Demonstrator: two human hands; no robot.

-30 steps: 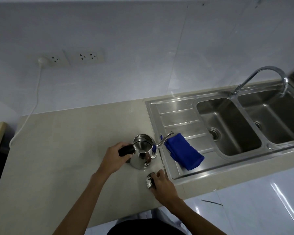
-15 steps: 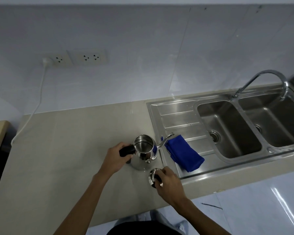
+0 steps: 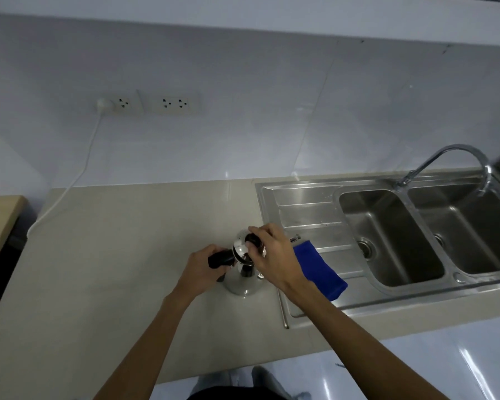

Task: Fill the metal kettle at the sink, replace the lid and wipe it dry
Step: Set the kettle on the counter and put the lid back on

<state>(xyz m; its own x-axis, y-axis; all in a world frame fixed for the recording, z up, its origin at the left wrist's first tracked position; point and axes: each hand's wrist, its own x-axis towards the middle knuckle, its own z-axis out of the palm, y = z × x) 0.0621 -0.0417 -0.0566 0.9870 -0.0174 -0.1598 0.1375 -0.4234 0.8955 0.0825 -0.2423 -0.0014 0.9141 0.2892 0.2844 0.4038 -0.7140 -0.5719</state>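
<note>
Shiny silver kettle [image 3: 243, 281] with a black handle [image 3: 220, 258]; plain beige tabletop [image 3: 127, 269]; solid deep-blue cloth [image 3: 319, 269]; grey steel sink [image 3: 300, 203]; white wall sockets [image 3: 171, 103] and cord [image 3: 78, 174].

Two bare forearms reach up from the bottom edge, with no sleeves, watches, rings or bracelets visible on them. The left hand [image 3: 201, 271] and right hand [image 3: 274, 256] are bare, without gloves. At the bottom centre, a dark garment [image 3: 223, 394] covers the person's torso. Below it, pale grey footwear [image 3: 267, 381] shows against the glossy floor [image 3: 416, 368].
</note>
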